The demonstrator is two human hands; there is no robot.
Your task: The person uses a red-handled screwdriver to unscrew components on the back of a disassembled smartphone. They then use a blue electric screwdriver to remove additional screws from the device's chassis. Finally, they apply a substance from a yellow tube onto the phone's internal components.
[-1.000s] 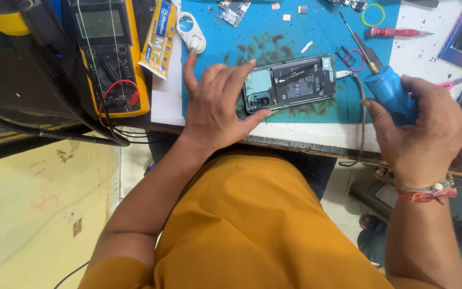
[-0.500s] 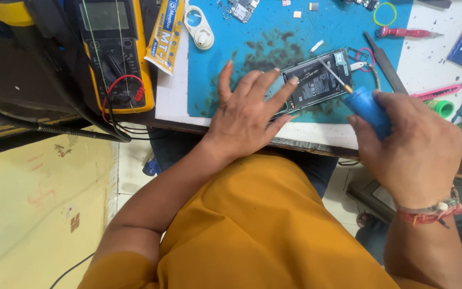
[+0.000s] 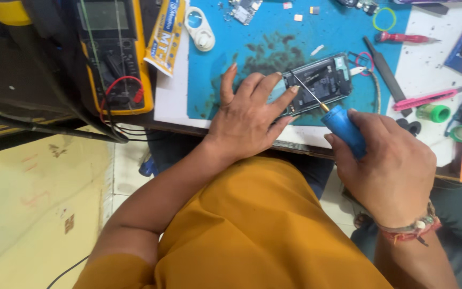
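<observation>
Pressing down on the phone [image 3: 316, 83], my left hand [image 3: 249, 115] lay flat with its fingers spread, fingertips over the phone's left end and the palm resting on the blue mat [image 3: 274, 32]. My right hand [image 3: 394, 166] was clamped around the blue handle of a screwdriver [image 3: 343, 128], whose thin shaft slanted up and left so that its tip met the open back of the phone near my left fingertips. The phone lay back-open and slightly tilted on the mat, close to the near edge of the bench, between my two hands. A red and beaded band [image 3: 410, 230] sat on my right wrist.

Just right of the phone I saw a dark flat pry tool [image 3: 386, 69], and beyond it a red-handled tool [image 3: 405, 38] and a green ring [image 3: 383, 18]. Farther right on the white top lay a pink tool [image 3: 426, 99] and a green cap [image 3: 434, 113]. Up the mat sat a small circuit board [image 3: 244, 9]. Left of the mat stood a white tape roll holder [image 3: 200, 29], a yellow tube pack [image 3: 164, 35] and, well apart from the hands, a yellow multimeter [image 3: 110, 53] with red and black leads. My orange shirt [image 3: 263, 230] filled the foreground.
</observation>
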